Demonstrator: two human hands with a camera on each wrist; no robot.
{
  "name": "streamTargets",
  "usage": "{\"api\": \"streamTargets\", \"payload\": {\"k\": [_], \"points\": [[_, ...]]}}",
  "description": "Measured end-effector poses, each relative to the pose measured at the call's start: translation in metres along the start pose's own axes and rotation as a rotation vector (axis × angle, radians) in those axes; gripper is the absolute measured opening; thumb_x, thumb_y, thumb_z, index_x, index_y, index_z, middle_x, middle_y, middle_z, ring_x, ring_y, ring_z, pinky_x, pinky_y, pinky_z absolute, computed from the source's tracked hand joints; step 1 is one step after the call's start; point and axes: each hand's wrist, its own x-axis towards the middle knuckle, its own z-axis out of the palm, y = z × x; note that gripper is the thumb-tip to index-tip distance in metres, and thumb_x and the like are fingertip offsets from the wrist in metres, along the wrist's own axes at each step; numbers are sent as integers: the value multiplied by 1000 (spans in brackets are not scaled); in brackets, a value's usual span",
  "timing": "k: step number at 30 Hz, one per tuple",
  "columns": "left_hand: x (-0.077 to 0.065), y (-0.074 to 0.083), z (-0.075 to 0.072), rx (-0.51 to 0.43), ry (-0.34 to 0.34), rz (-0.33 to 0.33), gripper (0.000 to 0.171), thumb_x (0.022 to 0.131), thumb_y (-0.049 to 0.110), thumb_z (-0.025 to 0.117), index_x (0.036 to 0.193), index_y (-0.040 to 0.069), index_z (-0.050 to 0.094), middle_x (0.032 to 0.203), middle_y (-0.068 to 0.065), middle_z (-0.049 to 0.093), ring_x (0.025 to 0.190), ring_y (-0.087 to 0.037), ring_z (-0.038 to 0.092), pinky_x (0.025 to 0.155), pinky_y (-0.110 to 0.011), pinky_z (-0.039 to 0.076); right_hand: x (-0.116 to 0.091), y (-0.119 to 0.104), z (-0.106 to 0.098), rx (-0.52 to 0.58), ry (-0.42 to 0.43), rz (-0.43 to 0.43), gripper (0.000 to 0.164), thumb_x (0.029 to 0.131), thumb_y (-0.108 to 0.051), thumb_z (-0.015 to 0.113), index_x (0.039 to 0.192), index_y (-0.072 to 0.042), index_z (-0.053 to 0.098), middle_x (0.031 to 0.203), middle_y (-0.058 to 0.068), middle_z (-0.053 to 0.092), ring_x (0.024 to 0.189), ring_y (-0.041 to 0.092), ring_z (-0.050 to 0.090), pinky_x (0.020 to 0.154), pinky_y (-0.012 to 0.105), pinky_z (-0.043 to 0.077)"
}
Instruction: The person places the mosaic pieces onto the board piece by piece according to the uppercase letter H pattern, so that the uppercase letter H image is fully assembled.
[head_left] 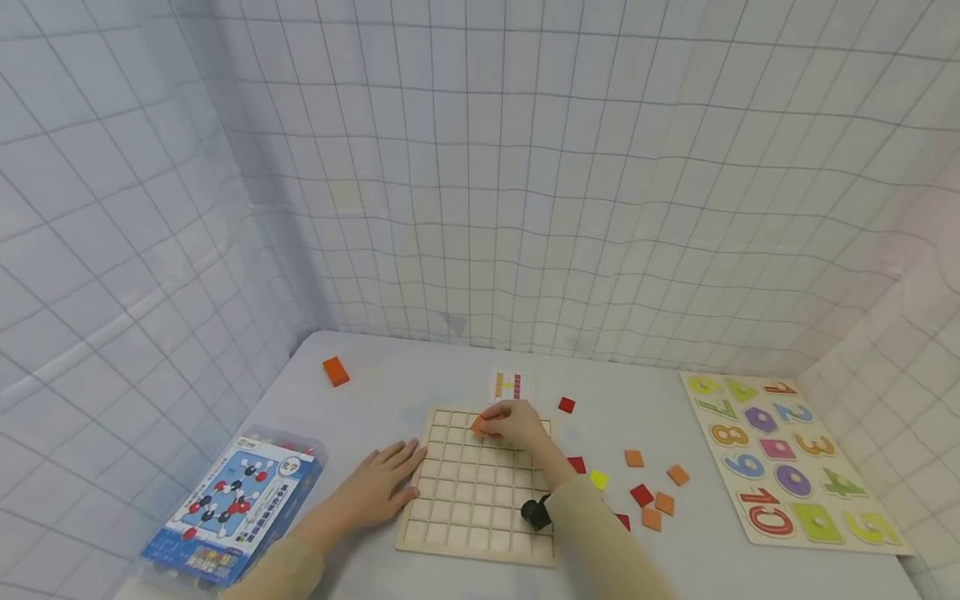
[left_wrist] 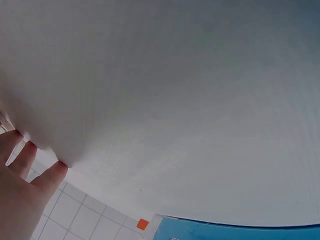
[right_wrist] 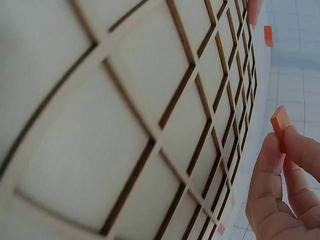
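Note:
Between thumb and fingertips my right hand (head_left: 515, 423) pinches a small orange square tile (right_wrist: 281, 121). It holds the tile over the far rows of a wooden grid board (head_left: 461, 512), whose square cells are bounded by thin raised strips. In the right wrist view the tile stands tilted above the grid. My left hand (head_left: 378, 486) rests palm down on the table with fingers spread, its fingertips right at the board's left edge. Beyond the board lies a small pattern card (head_left: 498, 385) with orange, yellow and red squares, partly behind the right hand.
Loose orange (head_left: 633, 459), red (head_left: 641, 495) and yellow tiles (head_left: 598, 480) lie right of the board. An orange block (head_left: 336, 372) sits at the far left. A blue-labelled box (head_left: 232, 508) stands near left; a number puzzle board (head_left: 795, 462) lies at the right. Gridded cloth walls surround the table.

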Motion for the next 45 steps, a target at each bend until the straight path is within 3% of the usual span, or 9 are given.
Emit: {"api": "streamTargets", "payload": {"k": [7,19,31,37,45], "points": [[1,1,5,-14,-22,-12,60,100,34,56,151,7,40,156,-18,37,144,-42,33,111,-69,27,6,-9,26,-125,24,19,8,84,-6,76,91,-1,75,93,12,72,77,17,65,65,26,55],[1,3,-1,-47,4,-29,60,98,32,60,149,5,41,156,-18,38,143,-43,34,112,-68,26,16,-14,47,-262,62,-85,3,84,-1,74,87,-1,75,83,10,72,71,15,63,61,25,53],[2,0,2,-48,6,-43,61,98,33,60,150,7,41,156,-18,39,144,-42,34,112,-68,26,12,-20,56,-421,52,-122,9,87,3,69,91,0,76,96,14,69,91,30,66,73,37,57],[1,2,2,-70,13,-31,60,98,32,60,148,5,43,154,-20,40,142,-44,35,111,-69,26,2,-16,41,-322,12,-124,16,91,-5,67,104,1,72,101,14,69,92,26,64,75,38,55],[1,-3,2,-51,6,-22,61,98,33,60,149,5,42,155,-19,39,143,-44,34,111,-70,26,-19,4,-18,-204,62,-93,20,91,-12,69,109,-3,72,102,8,72,94,23,67,81,37,56]]}}
